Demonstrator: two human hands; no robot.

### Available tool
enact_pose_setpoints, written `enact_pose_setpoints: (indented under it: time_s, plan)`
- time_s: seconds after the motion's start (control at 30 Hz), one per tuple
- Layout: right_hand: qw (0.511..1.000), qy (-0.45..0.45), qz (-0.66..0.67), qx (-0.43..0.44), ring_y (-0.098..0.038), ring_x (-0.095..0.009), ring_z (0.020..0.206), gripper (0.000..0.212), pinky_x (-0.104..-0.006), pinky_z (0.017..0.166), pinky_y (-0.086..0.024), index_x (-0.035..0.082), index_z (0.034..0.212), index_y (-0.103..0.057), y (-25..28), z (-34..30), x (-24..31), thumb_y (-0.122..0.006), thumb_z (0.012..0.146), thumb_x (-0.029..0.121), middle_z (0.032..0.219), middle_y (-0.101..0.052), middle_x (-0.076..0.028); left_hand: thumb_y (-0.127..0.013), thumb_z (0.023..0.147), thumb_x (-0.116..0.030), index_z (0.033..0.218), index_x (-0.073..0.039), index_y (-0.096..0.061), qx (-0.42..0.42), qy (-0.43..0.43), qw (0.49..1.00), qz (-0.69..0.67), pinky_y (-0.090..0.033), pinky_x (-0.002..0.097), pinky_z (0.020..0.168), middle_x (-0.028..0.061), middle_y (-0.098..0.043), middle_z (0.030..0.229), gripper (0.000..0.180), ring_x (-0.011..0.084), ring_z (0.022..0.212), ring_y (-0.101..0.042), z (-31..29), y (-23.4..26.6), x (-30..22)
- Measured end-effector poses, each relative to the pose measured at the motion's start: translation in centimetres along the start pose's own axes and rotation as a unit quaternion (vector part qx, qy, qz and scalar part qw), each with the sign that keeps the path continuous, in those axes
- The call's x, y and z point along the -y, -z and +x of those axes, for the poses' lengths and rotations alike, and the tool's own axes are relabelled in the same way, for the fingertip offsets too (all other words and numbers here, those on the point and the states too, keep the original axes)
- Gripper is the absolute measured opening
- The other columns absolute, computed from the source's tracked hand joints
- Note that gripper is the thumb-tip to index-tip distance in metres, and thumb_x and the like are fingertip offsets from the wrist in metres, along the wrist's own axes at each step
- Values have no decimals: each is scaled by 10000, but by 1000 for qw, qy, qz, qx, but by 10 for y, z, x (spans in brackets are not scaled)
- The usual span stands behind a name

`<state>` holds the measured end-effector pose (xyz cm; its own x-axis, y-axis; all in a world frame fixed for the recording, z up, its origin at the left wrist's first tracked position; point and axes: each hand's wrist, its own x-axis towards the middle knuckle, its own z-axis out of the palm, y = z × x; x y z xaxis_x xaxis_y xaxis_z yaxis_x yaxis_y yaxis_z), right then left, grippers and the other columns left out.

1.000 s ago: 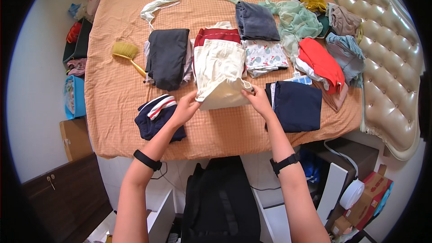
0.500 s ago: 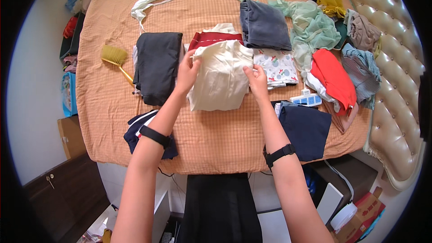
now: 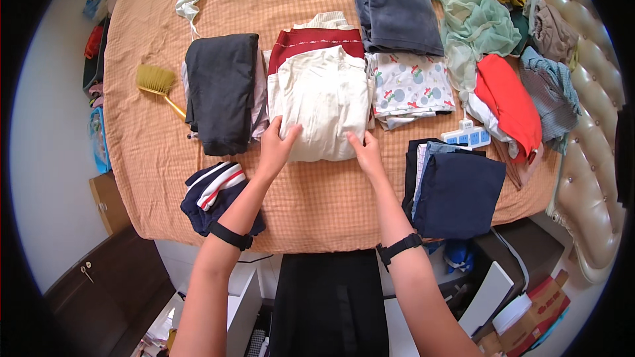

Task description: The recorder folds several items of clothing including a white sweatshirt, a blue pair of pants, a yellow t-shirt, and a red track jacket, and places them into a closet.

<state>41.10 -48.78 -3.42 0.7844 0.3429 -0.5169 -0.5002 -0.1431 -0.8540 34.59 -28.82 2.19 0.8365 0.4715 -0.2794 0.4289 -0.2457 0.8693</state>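
In the middle of the frame, a folded white garment (image 3: 322,96) lies on top of a pile, with a dark red garment (image 3: 316,43) and a cream ribbed knit (image 3: 325,20) showing beyond its upper edge. The left hand (image 3: 276,149) touches its lower left corner and the right hand (image 3: 366,153) its lower right, thumbs and fingers parted on the cloth; whether either hand pinches the fabric, I cannot tell. Left of the pile lie folded charcoal trousers (image 3: 223,92) and, at far left, a yellow-bristled brush (image 3: 155,79). Folded navy clothing with a red-and-white stripe (image 3: 215,201) sits at lower left. Right of the pile, a folded printed white cloth (image 3: 413,86) lies below folded grey-blue trousers (image 3: 399,13); a navy folded garment (image 3: 461,193) tops a stack at lower right, just below a white power strip (image 3: 466,137).
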Motion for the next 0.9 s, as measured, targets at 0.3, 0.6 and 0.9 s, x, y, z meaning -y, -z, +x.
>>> enact_pose_setpoints:
  time_s: [0.3,0.6,0.9]
  plan:
    - [994,12,107,-1,-519,-59,805,237,-226,721,-422,-37,996,-568,-3,-23,-30,-519,887,168,910,-609,-33,-546,857,-200,993,41,-516,-14,-29,999,25,-436,293,707,141,-614,864,278,182,790,-574,-22,-1,38]
    - [995,30,-40,-81,-469,-78,678,201,-259,620,-411,-25,853,-545,-4,-40,-68,-558,847,175,714,-570,-64,-521,870,-198,877,19,-511,-44,-44,994,95,-397,374,566,223,-543,711,217,363,652,-537,-47,-6,58]
    - [993,-37,-108,-1,-590,-231,742,200,-327,665,-440,-36,885,-548,19,-77,-81,-547,825,155,805,-617,-154,-511,870,-229,905,32,-528,6,16,998,65,-404,405,596,235,-563,725,264,373,656,-541,-112,-13,95]
